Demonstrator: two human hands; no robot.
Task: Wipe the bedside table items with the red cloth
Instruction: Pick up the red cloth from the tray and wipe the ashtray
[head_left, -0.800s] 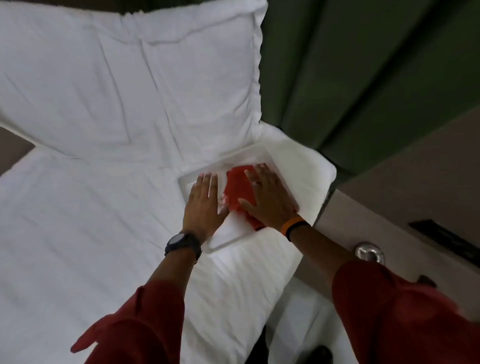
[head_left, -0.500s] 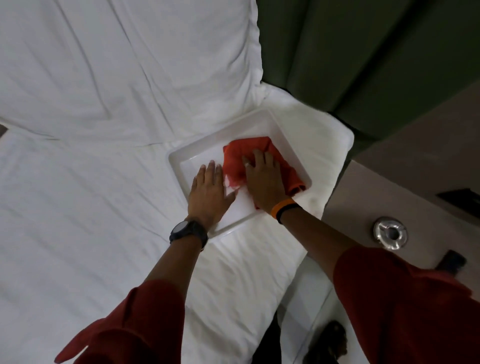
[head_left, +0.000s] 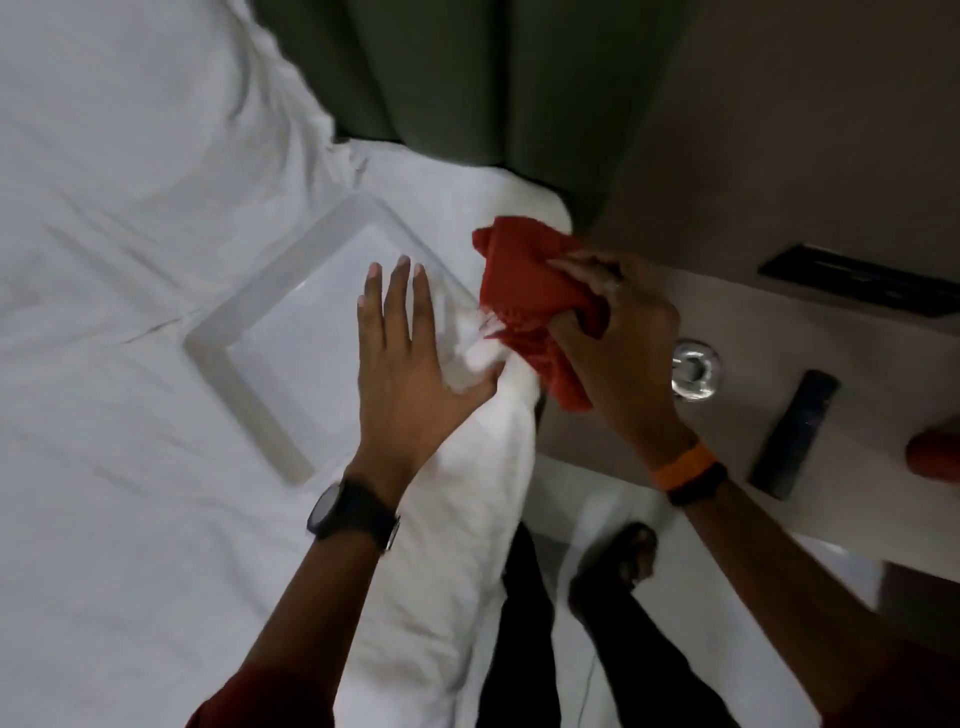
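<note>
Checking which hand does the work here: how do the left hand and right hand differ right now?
The left hand lies open and flat on the white tray; the right hand is closed around the red cloth. The left wrist wears a dark watch, the right an orange band. Both are bare.

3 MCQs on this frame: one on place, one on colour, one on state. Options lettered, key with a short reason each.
1. Where does the white tray lie?
A. on the bed
B. on the bedside table
C. on the floor

2. What colour is the band on the right wrist?
A. green
B. orange
C. white

3. What is the right hand doing?
A. lying open and flat
B. gripping the red cloth
C. holding the dark remote

Key:
1 A: white bedding surrounds the tray.
2 B: an orange strap shows beside a black one.
3 B: fingers are bunched around the cloth, off the tray; the remote lies untouched on the bedside table.
</note>
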